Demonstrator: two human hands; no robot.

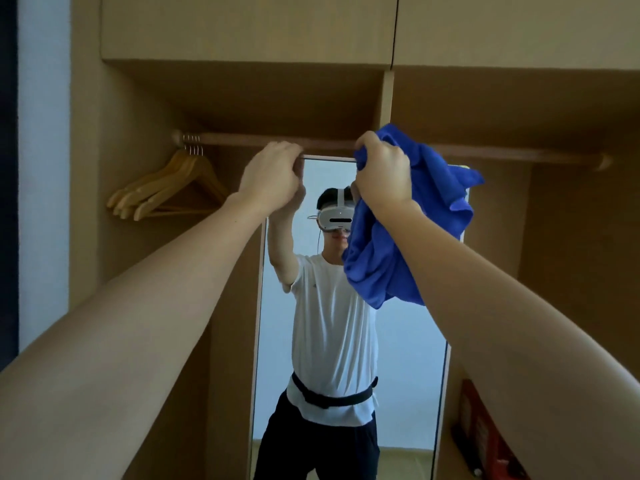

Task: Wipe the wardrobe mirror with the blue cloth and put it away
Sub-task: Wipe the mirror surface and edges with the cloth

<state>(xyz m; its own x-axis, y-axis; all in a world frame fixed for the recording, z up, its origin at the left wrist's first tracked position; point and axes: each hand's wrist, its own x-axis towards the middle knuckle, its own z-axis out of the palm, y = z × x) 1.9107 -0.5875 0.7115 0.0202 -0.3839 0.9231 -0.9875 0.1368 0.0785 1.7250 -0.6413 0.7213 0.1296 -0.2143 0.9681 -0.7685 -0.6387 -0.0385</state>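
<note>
We find the blue cloth (429,209) bunched at the mirror's (349,341) top right, our right hand (382,171) clenched round it. Our left hand (273,174) curls over the mirror's top edge, under the wooden rail (502,154); hangers (166,188) hang far left

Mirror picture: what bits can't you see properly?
- Head view: mirror top right corner, hidden by blue cloth bunched in right hand.
- Mirror bottom, cut off by the frame edge.
- Left hand fingertips, curled at the mirror's top edge.
- Red thing lower right: blurred.
</note>
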